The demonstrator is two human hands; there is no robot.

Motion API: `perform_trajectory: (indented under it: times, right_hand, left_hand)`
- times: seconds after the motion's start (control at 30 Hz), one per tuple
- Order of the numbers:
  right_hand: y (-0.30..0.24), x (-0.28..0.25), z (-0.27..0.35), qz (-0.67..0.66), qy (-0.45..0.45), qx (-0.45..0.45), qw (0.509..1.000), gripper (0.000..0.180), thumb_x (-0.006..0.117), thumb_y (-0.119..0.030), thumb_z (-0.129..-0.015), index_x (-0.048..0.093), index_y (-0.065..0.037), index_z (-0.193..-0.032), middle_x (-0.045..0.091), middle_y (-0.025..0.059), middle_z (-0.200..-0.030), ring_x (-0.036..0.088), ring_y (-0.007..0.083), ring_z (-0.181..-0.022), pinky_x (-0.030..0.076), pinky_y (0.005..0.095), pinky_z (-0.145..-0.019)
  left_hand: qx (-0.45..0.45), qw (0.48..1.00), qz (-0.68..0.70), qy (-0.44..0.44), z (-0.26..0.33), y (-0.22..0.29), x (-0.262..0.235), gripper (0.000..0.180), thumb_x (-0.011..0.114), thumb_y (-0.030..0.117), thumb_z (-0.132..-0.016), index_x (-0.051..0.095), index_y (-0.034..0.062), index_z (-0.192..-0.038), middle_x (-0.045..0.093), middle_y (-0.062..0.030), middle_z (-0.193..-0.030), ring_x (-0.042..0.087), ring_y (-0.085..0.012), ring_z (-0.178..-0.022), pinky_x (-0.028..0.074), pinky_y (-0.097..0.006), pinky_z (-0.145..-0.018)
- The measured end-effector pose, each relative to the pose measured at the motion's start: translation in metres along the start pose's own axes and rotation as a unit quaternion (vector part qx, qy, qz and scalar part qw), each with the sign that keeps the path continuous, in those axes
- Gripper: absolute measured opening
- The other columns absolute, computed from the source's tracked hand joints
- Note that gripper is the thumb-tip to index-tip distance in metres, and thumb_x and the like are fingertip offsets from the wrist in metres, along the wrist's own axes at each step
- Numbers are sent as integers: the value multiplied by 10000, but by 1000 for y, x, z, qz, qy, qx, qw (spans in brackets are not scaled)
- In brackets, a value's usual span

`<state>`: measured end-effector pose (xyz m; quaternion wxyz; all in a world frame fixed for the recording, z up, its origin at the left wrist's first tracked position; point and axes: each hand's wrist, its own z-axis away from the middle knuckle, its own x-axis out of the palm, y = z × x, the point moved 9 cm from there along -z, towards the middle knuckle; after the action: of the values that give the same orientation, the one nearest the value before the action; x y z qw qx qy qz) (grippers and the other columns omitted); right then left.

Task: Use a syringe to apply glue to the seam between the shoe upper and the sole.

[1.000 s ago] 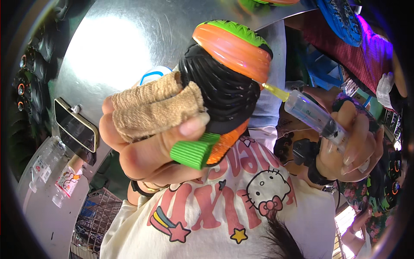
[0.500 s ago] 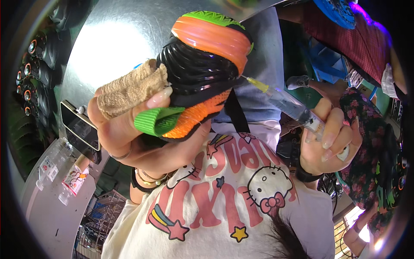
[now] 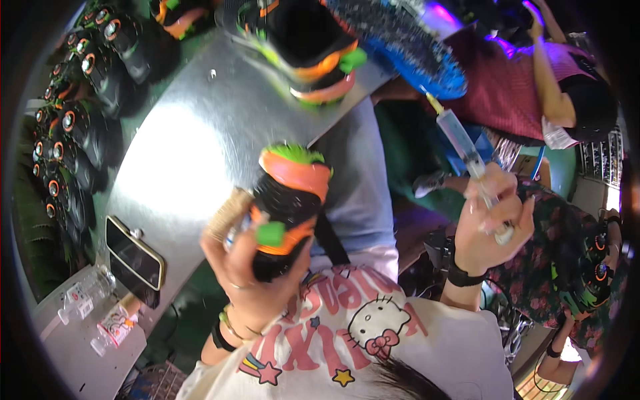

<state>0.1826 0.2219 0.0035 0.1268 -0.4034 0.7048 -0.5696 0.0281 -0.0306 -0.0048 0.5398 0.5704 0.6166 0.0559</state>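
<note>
In front of my chest, my left hand [image 3: 247,270] is closed around a sneaker [image 3: 287,200] with black ribbed, orange and bright green parts. A green loop stands out from the shoe beside my fingers. The same hand also keeps a beige cloth [image 3: 227,215] against the shoe's left side. Off to the right, my right hand [image 3: 495,217] grips a clear syringe [image 3: 461,141] with a yellow needle hub. Its tip points up and left, apart from the shoe. Part of the shoe is hidden behind my left fingers.
On the metal table [image 3: 213,120] lie a phone [image 3: 133,252] and, at the far side, blurred sneakers [image 3: 307,47]. Black shoes [image 3: 83,127] crowd the left. A plastic bottle [image 3: 87,293] lies lower left. A blue tray [image 3: 450,88] is beyond. Co-workers sit at the right.
The syringe tip has left the shoe; my right hand has turned it to point more upward. My left hand has lowered the shoe toward my body. More of the table shows.
</note>
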Motion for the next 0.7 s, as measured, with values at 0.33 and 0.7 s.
perform_trajectory:
  times: [0.33,0.7]
  right_hand:
    - [41,71,-86,448,-267,-159,838,121,585,-85,-894,687,-25,-921,663,86,-1036,574,268,-963,449,361,-879]
    - [88,82,-92,575,-327,-194,725,194,614,-56,-839,636,-22,-1028,634,113,-1098,580,321,-1074,465,423,-914]
  left_hand:
    - [255,944,208,11,-33,71,-74,365,806,123,-567,717,173,-917,626,-124,-1112,617,-412,-1052,538,-481,-848]
    - [314,919,-225,-76,-25,24,-33,520,805,109,-621,673,437,-1002,555,79,-1064,634,-250,-1036,548,-506,-907]
